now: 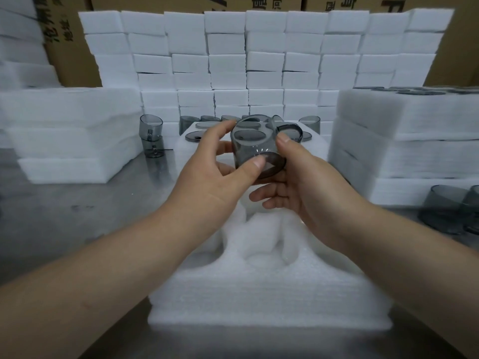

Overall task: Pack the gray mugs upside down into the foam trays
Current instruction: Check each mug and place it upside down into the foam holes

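1. Head view: translucent smoke-gray mug (255, 147) with thin see-through walls, a darker flat round base and a dark loop handle (290, 130) on its upper right side.
2. Mug is tipped, neither upright nor inverted. Base faces the camera and slightly down, open mouth faces away toward the back. Long axis runs from near and low to far and high.
3. Mug is held in the air between both hands, over the middle of the white foam tray (259, 286), not touching it.
4. Left hand (215, 174) grasps the mug: thumb pressed on the wall beside the base, fingers curled round the left side.
5. Right hand (295, 185) grasps it too: thumb on the right wall just below the handle, fingers cupped under the base.
6. Foam tray lies on the brushed steel table (64, 211). Open cavities show in its near part; its far rows hold upside-down gray mugs (197, 136), flat bases up.
7. Loose gray mugs (309, 124) stand just behind the tray. Two stacked gray mugs (151, 137) stand at the left, and blurred gray mugs (445, 211) sit at the right edge.
8. Left stack of foam trays (72, 125) and right stack of foam trays (404, 141) flank the work spot.
9. Wall of white foam blocks (259, 60) stands behind, with brown cardboard boxes (70, 47) behind that.
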The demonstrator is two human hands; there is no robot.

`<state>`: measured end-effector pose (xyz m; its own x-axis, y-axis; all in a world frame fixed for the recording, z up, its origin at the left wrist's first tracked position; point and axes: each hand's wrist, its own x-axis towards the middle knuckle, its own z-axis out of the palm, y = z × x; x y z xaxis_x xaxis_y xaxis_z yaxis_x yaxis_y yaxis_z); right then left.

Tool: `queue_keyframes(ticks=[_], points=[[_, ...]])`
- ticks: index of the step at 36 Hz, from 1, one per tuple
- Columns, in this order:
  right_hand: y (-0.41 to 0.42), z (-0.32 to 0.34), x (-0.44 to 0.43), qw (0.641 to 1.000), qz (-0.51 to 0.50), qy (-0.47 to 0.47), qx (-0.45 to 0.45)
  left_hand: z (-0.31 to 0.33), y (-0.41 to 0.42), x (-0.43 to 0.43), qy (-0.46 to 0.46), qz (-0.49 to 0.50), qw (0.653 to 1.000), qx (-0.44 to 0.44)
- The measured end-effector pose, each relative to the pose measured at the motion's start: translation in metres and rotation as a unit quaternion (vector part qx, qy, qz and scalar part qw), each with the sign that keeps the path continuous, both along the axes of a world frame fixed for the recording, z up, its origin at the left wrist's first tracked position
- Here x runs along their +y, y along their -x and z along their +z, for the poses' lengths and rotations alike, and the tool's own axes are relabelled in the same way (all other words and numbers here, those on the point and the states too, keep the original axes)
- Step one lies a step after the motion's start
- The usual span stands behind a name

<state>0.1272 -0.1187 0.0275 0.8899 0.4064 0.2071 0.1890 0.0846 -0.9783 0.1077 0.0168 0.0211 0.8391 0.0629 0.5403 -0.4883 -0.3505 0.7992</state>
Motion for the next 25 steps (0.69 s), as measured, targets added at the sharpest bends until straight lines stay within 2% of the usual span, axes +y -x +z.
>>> queue_keyframes(ticks=[12, 25], points=[[0.0003, 0.0019, 0.0004, 1.000, 0.014, -0.004, 0.021, -0.0028, -0.0010, 0.0024, 0.002, 0.041, 0.999, 0.002], [-0.0020, 0.0012, 0.0005, 0.999, -0.004, 0.004, 0.037, 0.0007, 0.0020, -0.0006, 0.072, 0.026, 0.997, -0.006]])
